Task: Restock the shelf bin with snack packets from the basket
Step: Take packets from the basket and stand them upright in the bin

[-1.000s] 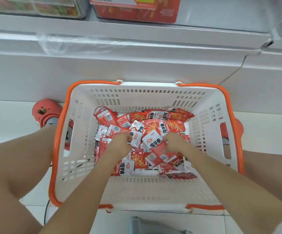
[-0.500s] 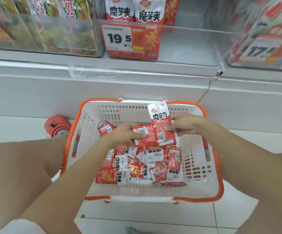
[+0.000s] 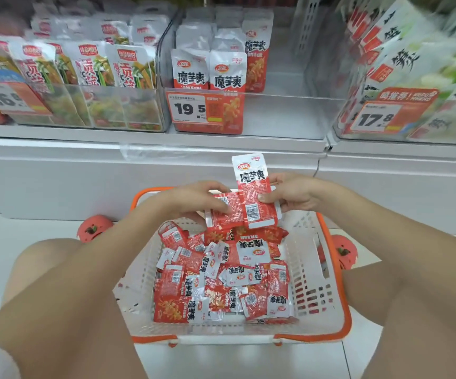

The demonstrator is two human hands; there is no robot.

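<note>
Both hands meet above the far rim of the basket (image 3: 333, 321), sharing a small bunch of red-and-white packets (image 3: 244, 212). The left hand (image 3: 194, 199) curls over the left side of the bunch, its thumb pressed on a packet's printed back. The right hand (image 3: 293, 194) pinches the right side, thumb on top, and steadies one packet (image 3: 250, 176) that stands upright above the rest, front label facing the camera.

Below the hands, the white basket with orange rim sits on the pale floor (image 3: 30, 242) between the person's bare knees. Loose packets (image 3: 221, 277) of the same snack lie jumbled across its bottom, some face up, some showing barcodes.

Two red shoes (image 3: 94, 228) show at either side of the basket.

Beyond the basket runs the white shelf (image 3: 150, 135). On it, straight ahead, a clear bin (image 3: 284, 110) holds a few upright rows of the same red-and-white packets at its left side; the right part of the bin shows bare floor. A price tag (image 3: 190, 109) reading 19.5 hangs on its front.

To the left a second bin (image 3: 84, 105) holds green-and-orange pouches behind a tag starting 16. To the right, blurred, a third bin (image 3: 412, 113) holds green-and-white pouches with a tag reading 17.8.
</note>
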